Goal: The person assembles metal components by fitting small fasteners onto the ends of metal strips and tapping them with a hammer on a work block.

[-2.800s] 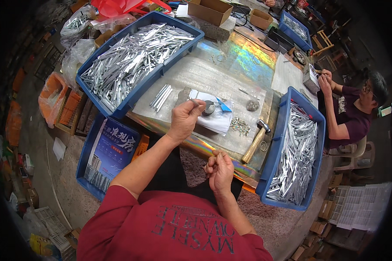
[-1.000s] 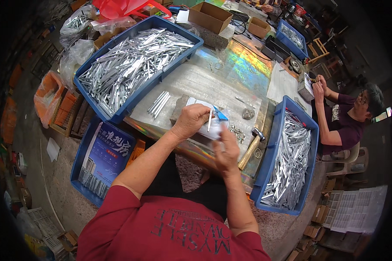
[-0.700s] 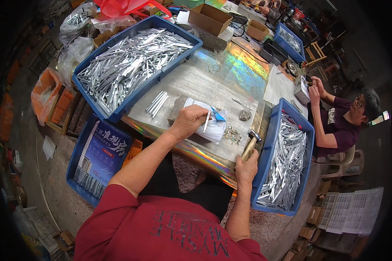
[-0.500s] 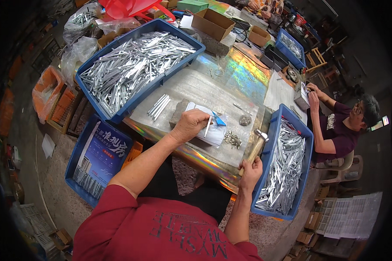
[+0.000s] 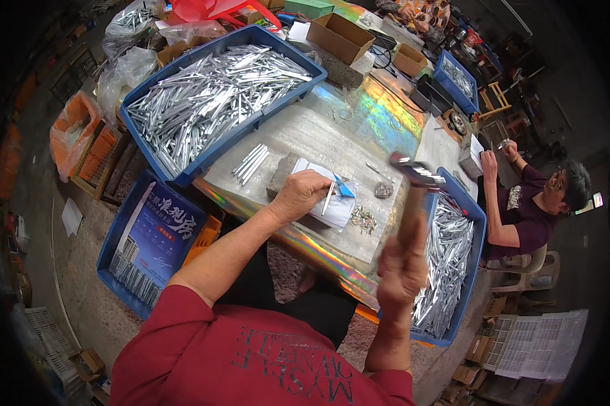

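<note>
My left hand (image 5: 302,194) pinches a thin silvery metal rod (image 5: 329,199) over a block covered with white paper (image 5: 333,215). A small blue piece (image 5: 346,189) lies on the paper beside the rod. My right hand (image 5: 403,267) grips the handle of a hammer (image 5: 411,210), raised above the table's right edge and blurred by motion. Right of the block is a heap of small metal parts (image 5: 363,220), with a small lumpy bundle (image 5: 383,190) farther back. To the left of the block, several rods (image 5: 251,164) lie side by side.
Blue bins of metal rods stand at the back left (image 5: 251,126) and right (image 5: 474,271). A third blue bin (image 5: 105,274), low on the left, holds a printed blue board (image 5: 159,233). Open cardboard boxes (image 5: 339,39) sit at the back. A co-worker (image 5: 528,203) works at the far right.
My right hand has lifted the hammer up from the table's edge, and its head is now blurred. My left hand stays at the block with the rod. The co-worker's hands have shifted.
</note>
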Demonstrator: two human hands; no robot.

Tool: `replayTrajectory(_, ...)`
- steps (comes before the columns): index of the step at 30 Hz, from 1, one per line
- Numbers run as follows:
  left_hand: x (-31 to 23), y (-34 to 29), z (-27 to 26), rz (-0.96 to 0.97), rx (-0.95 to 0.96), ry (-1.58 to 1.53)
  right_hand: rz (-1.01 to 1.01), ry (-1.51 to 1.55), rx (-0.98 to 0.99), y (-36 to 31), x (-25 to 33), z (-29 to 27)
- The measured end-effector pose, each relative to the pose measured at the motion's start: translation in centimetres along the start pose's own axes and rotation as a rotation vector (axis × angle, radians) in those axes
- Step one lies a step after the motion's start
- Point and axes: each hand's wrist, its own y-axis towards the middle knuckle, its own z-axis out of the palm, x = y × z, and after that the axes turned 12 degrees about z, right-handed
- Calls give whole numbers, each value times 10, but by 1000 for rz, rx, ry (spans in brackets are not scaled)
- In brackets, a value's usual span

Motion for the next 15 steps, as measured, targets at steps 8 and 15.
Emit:
replayTrajectory(8,1,-2,-1,38,-33,33,93,-125,128,18,23,-8)
replayTrajectory(15,-2,0,4,11,-33,23,33,-333,311,13,-28,18)
